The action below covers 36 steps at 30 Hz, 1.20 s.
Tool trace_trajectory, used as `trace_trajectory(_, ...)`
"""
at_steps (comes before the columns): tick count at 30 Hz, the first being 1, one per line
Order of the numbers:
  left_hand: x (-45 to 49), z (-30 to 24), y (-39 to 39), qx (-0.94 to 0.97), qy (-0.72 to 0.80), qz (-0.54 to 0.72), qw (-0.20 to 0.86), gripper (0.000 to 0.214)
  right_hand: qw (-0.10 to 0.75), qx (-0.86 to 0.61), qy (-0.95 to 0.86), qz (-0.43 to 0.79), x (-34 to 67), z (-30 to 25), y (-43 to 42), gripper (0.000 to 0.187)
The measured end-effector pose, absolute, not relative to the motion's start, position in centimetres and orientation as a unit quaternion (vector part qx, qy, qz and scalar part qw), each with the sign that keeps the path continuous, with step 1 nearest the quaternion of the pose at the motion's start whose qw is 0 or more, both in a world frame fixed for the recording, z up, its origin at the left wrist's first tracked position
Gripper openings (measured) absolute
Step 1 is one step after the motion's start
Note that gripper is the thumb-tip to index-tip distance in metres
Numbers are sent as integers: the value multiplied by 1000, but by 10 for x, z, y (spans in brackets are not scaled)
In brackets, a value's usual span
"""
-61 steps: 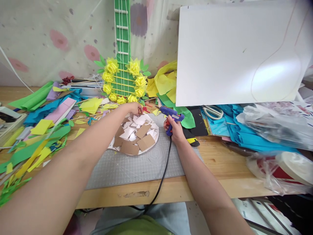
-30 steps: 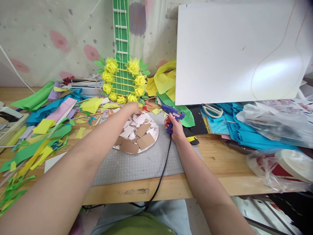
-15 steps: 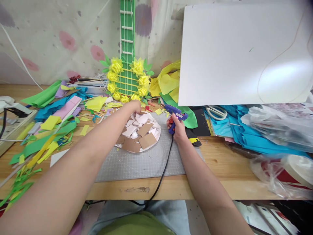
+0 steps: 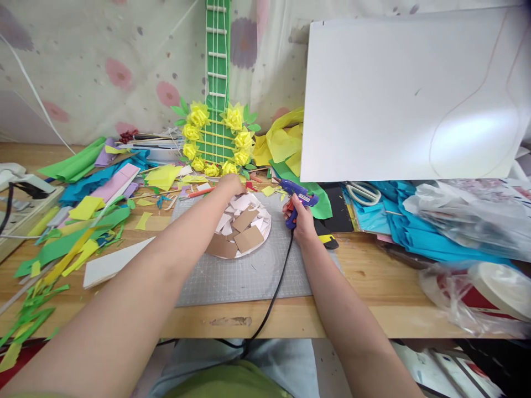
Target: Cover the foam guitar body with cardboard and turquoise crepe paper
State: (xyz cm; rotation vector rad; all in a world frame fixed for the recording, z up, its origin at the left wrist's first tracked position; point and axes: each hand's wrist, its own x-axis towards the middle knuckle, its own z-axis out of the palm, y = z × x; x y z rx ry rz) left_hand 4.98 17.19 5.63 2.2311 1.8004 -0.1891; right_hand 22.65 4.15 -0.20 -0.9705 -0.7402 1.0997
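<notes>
My right hand is closed around the handle of a blue glue gun, its nozzle pointing left toward the back of the table. A black cord runs from the handle down over the table edge. My left hand reaches to the far side of a round white piece covered with torn white paper scraps and brown cardboard pieces. The back of that hand hides its fingers, so what they hold cannot be seen. Under the round piece lies a grey cutting mat.
A green paper guitar with yellow flowers stands behind. Coloured paper scraps cover the left side, near a white board piece. Rightward are a large white board, scissors, a yellow-black cutter and blue paper.
My left hand and forearm have shifted slightly right and nearer along the round piece's far edge. The glue gun stays in my right hand, almost unmoved. The view has shifted a little.
</notes>
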Motion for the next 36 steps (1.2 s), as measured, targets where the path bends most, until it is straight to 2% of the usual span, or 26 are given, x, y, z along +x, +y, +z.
trace_trajectory(3,54,55,169,729,673,-83,94,64,680,-434,-332,489,226,-2,42,42)
trace_trajectory(7,53,53,171,728,675,-60,105,62,675,-437,-333,493,224,-2,43,42)
trace_trajectory(12,38,47,177,686,696,5,214,40,671,-438,-331,498,225,-3,42,40)
trace_trajectory(14,30,44,173,656,689,82,295,26,668,-440,-333,499,225,-3,42,40)
trace_trajectory(17,15,43,162,569,624,276,459,10,662,-445,-340,498,224,-4,42,40)
trace_trajectory(19,3,47,155,503,566,408,510,12,658,-448,-345,497,224,-3,41,41)
trace_trajectory(22,-20,63,148,407,519,597,457,19,660,-451,-343,494,223,-3,40,41)
trace_trajectory(25,-44,80,141,314,460,685,471,19,658,-458,-353,483,223,-5,40,40)
trace_trajectory(28,-63,84,129,298,422,704,487,17,637,-511,-384,431,222,-11,42,38)
trace_trajectory(32,-73,71,110,267,465,688,489,18,572,-623,-409,342,222,-20,45,39)
trace_trajectory(36,-78,53,96,294,485,683,460,23,521,-671,-425,313,224,-25,47,43)
